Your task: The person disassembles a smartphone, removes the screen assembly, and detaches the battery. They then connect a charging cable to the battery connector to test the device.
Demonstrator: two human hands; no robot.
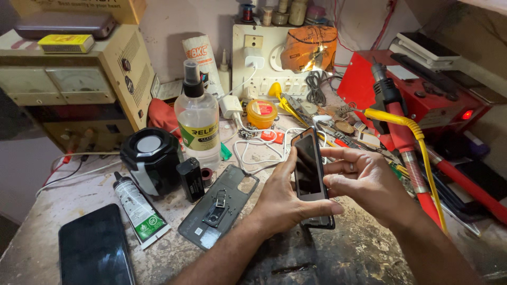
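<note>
Spray bottle, glue tube, black speaker

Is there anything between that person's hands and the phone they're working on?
Nothing visible. Both hands are already on the phone, which is held upright on its edge above the workbench. The left hand grips it from below and behind, and the right hand touches its other side with its fingers.

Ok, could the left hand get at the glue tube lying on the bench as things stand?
Probably yes, once it lets go. The left hand now grips the phone together with the right hand. The glue tube lies in the open to its left; only the flat back cover lies between.
</note>
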